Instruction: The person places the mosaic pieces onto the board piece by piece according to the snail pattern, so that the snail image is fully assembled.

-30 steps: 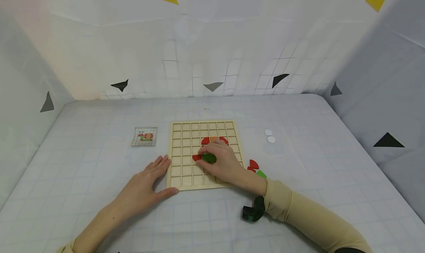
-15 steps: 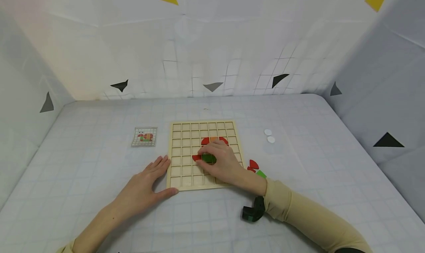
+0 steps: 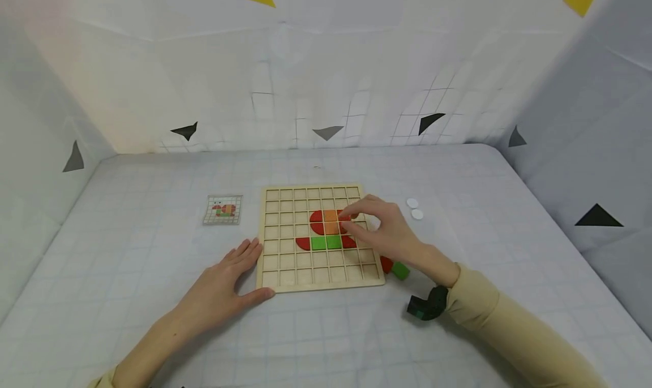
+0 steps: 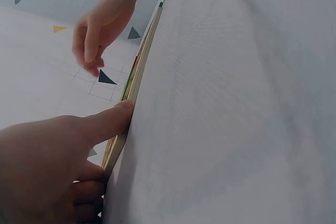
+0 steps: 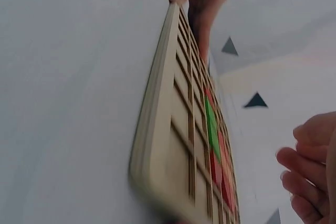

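A wooden grid board (image 3: 321, 289) lies on the table. Two orange squares (image 3: 330, 228) sit in its cells, with red quarter-circle pieces (image 3: 316, 228) on either side, partly covered at the right by fingers. Below them runs a row of two green squares (image 3: 326, 242) between red pieces (image 3: 303, 244). My left hand (image 3: 219, 286) rests against the board's left edge, thumb on the near-left corner. Over the board's right part hovers my right hand (image 3: 392, 229), thumb and index finger apart. No piece shows between its fingers in the right wrist view (image 5: 310, 166).
To the board's left lies a small pattern card (image 3: 223, 210). Two white discs (image 3: 415, 208) lie at the right. Near the board's right edge are loose red pieces (image 3: 386, 264) and a green square (image 3: 400, 271), partly behind my right forearm. A black device (image 3: 429, 304) is on the right wrist.
My right hand has left the green squares and moved right and slightly away from me, uncovering the lower row and the orange squares. My left hand has stayed in place.
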Motion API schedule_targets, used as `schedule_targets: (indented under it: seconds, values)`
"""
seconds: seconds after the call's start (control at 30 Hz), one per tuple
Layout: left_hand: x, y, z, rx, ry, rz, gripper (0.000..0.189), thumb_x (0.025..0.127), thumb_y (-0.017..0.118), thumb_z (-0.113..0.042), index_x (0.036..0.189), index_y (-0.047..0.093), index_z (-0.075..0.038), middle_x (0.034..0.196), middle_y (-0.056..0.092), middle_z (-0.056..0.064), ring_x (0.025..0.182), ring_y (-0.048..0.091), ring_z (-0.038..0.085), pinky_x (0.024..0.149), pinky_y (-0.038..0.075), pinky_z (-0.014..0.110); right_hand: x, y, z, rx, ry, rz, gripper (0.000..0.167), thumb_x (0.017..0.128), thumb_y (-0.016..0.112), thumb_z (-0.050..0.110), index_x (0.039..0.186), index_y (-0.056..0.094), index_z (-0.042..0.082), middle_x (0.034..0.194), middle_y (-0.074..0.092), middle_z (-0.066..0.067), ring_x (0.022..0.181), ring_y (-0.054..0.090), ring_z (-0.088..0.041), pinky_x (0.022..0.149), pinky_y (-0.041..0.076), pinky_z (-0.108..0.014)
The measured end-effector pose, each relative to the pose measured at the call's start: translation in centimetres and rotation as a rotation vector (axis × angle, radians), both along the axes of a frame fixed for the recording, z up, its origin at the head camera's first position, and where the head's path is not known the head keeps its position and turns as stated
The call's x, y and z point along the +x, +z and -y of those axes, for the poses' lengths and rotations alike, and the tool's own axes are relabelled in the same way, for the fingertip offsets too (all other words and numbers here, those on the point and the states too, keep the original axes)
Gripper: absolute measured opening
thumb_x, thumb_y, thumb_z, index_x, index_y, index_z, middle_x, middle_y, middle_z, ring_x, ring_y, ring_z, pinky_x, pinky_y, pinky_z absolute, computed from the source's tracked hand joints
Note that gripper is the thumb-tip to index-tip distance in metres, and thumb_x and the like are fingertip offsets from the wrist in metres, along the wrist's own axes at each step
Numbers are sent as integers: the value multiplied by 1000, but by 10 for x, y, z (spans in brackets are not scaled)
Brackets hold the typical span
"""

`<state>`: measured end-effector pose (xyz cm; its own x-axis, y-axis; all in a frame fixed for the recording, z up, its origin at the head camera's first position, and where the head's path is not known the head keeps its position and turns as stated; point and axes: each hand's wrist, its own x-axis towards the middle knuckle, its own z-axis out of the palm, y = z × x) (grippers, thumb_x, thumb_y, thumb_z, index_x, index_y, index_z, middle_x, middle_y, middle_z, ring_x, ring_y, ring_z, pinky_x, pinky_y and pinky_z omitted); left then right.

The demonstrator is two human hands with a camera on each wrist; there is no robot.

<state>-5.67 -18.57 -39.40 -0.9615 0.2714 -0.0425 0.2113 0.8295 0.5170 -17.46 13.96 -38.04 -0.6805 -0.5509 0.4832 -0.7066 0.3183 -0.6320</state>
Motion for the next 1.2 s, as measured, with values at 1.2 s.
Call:
schedule_targets:
  seconds: [1.2]
  values:
    - [0, -2, 2, -15, -17, -18, 93, 84, 69, -64, 154, 40, -10, 161, 35, 4, 149, 30, 32, 110, 35, 62, 10, -40, -116, 191, 101, 254, 49, 73, 91, 23, 119, 72, 20, 118, 71, 5, 111, 58, -10, 96, 45, -19]
